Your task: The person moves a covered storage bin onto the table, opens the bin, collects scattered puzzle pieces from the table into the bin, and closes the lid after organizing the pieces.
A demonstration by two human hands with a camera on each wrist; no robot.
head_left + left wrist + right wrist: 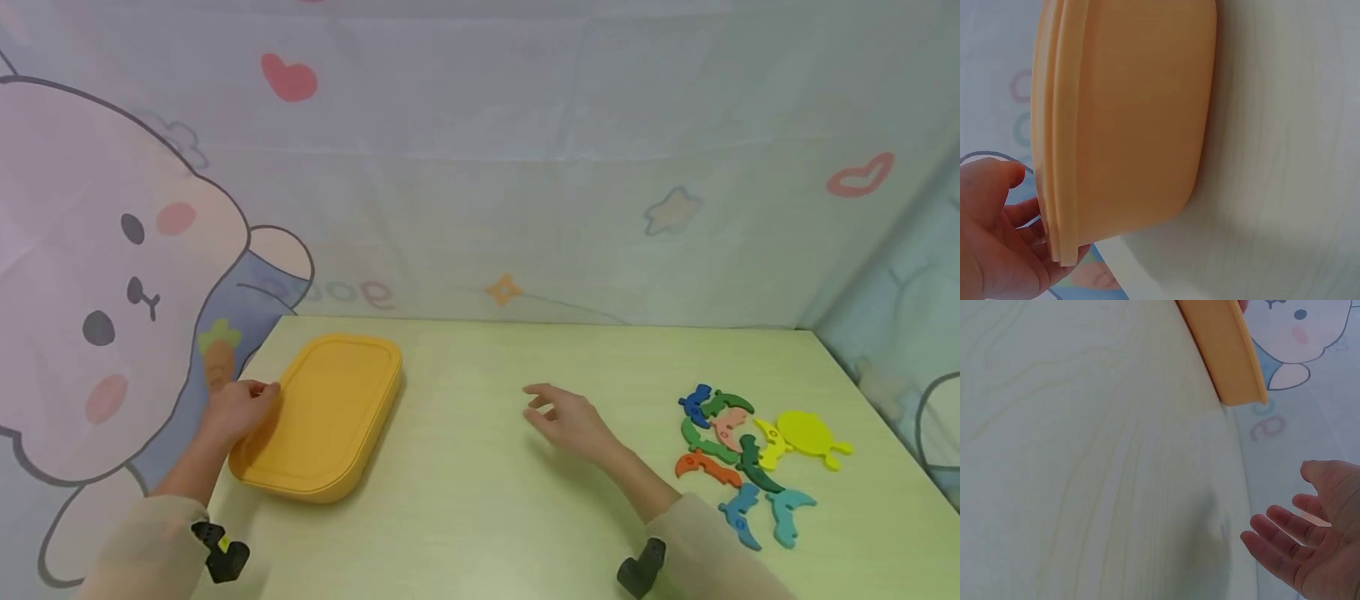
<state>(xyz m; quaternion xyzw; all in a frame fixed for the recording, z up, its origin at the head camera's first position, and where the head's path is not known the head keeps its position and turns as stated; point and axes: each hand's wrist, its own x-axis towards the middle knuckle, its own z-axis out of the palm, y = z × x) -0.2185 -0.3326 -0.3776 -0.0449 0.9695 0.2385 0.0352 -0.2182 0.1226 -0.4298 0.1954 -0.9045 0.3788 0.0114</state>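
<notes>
A yellow-orange lidded box (330, 417) lies on the left part of the table. My left hand (243, 406) is at the left edge of its lid (1060, 125). In the left wrist view, the fingers (1025, 212) reach round the rim, partly hidden behind it, while the thumb stands just above the lid. My right hand (566, 421) is over the middle of the table, between the box and a group of colourful flat puzzle pieces (727, 429). It holds nothing, and its fingers (1282, 534) are spread and slightly bent.
A bright yellow round piece (806, 435) with small stubs lies at the right of the group. Light blue (742, 512) and turquoise (787, 512) pieces lie nearer the front. A printed cloth (480, 167) hangs behind the pale wooden table (480, 517).
</notes>
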